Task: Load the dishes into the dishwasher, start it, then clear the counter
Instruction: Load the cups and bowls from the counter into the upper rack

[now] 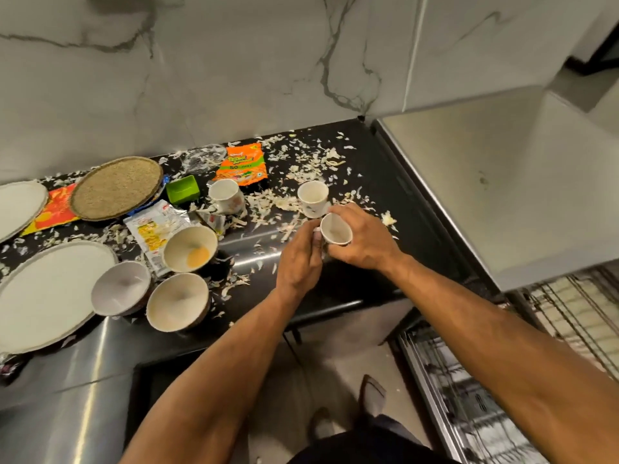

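Dishes are still crowding the black counter (335,286), so I am judging that I am working in the loading step, with the dishwasher rack (469,406) standing open below the counter's right end. Starting at the counter's left end, two pale plates (47,293) are lying flat, then a woven mat (115,187), three bowls (177,301) near the front edge, and snack wrappers (242,164) and vegetable scraps (311,159) scattering toward the wall. Nearer the middle, a floral cup (225,195) and a second cup (313,198) are sitting upright. My left hand (299,259) is pinching the side of a small cup (336,230), and my right hand (363,237) is wrapping around its far side, both clamped on it, tilted, above the counter's middle. Next I am expecting to carry it right and down into the rack, mouth down.
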`<control>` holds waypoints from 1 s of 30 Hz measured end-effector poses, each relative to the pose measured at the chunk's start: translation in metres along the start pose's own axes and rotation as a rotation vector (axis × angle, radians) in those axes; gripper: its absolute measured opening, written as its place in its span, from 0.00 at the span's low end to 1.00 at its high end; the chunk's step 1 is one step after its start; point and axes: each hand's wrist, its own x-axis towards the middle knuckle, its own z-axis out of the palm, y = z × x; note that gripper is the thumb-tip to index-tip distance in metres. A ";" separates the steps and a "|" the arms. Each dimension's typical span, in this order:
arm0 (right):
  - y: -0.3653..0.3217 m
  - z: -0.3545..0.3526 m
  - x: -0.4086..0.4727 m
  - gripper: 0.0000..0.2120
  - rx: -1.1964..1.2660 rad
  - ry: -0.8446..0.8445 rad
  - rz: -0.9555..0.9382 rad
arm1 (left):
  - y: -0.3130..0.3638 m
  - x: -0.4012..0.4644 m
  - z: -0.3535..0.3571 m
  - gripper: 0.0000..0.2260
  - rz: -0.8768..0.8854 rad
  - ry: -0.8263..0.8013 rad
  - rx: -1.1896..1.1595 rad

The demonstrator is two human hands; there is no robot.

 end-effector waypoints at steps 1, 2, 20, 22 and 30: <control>0.005 -0.006 -0.011 0.35 0.011 0.030 0.025 | 0.006 -0.002 0.009 0.15 0.009 -0.021 -0.003; 0.008 -0.011 -0.021 0.34 0.023 0.058 0.053 | 0.012 -0.003 0.016 0.14 0.018 -0.041 -0.002; 0.136 -0.098 -0.248 0.33 0.207 0.320 0.499 | 0.158 -0.090 0.212 0.15 0.120 -0.335 -0.079; 0.150 -0.104 -0.272 0.33 0.243 0.339 0.542 | 0.174 -0.103 0.233 0.15 0.093 -0.381 -0.057; 0.201 -0.120 -0.353 0.35 0.345 0.391 0.739 | 0.210 -0.132 0.312 0.13 0.104 -0.626 0.005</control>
